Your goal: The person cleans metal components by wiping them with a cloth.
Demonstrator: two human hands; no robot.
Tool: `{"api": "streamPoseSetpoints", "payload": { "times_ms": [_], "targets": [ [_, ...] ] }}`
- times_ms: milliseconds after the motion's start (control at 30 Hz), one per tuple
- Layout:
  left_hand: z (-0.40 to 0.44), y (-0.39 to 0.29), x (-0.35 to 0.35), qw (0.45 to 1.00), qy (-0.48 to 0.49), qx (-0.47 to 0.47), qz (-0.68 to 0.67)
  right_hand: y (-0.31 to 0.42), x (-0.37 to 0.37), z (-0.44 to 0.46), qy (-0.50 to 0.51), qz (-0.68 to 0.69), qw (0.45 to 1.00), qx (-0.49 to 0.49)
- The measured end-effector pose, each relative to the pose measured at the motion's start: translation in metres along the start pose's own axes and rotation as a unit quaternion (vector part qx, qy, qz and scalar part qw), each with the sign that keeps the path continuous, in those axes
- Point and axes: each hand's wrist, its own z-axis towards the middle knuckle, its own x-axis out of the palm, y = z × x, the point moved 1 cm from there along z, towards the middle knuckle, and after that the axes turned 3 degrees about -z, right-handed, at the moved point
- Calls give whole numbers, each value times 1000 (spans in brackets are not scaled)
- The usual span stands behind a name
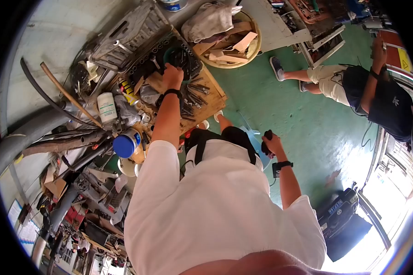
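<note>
My left hand (172, 76) reaches over a wooden workbench (217, 97), at the edge of a dark tray of small metal parts (181, 56). Its fingertips are partly hidden among the dark parts, so whether they grip anything is unclear. Beside that wrist lies a pile of slim metal bits or bolts (198, 94). Ring-shaped sockets (153, 49) line the tray's far side. Low at my right side, my right hand (274, 145) is closed around a black, lumpy object (265, 144) whose kind I cannot make out. Both wrists wear black bands.
A round tub (257, 42) of wood offcuts and a cloth stands beyond the bench. A grey plastic crate (128, 34), a white bottle (107, 108) and a blue-lidded tub (126, 143) sit at the left. Another person (353, 87) stands at the right on the green floor (289, 105).
</note>
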Motion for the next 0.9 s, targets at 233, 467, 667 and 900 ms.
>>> {"api": "streamPoseSetpoints", "payload": {
  "times_ms": [233, 467, 667, 900],
  "targets": [
    [17, 21, 25, 994, 100, -31, 26, 21, 10, 6, -7, -5, 1000, -16],
    [14, 28, 26, 996, 33, 47, 73, 70, -7, 40, -28, -55, 998, -10],
    [20, 12, 25, 991, 10, 86, 104, 130, -22, 52, -17, -35, 998, -47],
    [18, 18, 28, 986, 80, 107, 100, 175, -8, 50, -47, -93, 993, -63]
  ]
}}
